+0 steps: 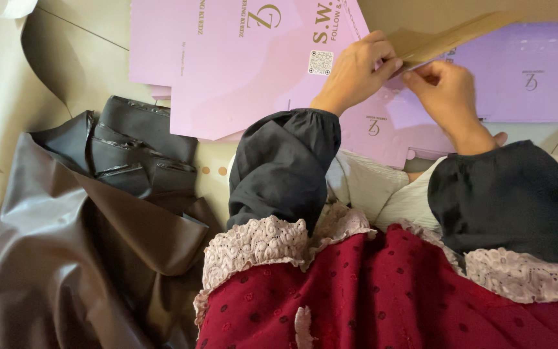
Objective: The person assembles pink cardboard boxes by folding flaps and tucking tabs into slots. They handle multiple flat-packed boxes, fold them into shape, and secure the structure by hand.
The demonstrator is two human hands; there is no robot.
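Toward the far right of the scene, a flat, pale lilac die-cut cardboard box blank (382,126) is being worked by both hands, with one of its flaps, brown on the unprinted side (460,35), raised along a crease. The left hand (356,71) is curled, its fingertips pinched closed on the edge of that flap where it meets the sheet; the right hand (444,90) is likewise closed in a pinch on the same edge just beside it, the two hands almost touching. The blank is judged to be light and thin, stiff across its panels but ready to bend at the scored lines, with a smooth printed face that could slip under dry fingers and that would dent or kink if pressed away from a crease; the best hold is judged to be at flap edges and close to the folds, as is done now. More lilac blanks of the same kind (227,58) lie spread flat to the far left, overlapping one another, and another (531,71) extends to the far right, all on a beige work surface (1,97). At the near left, a heap of dark brown glossy plastic bags (98,226) lies crumpled, well apart from the hands. Dark sleeve covers with lace cuffs (285,168) and a red dotted garment (389,291) fill the near side. Nothing is seen standing between the hands and the flap, though the overlapping sheets crowd the space around it.
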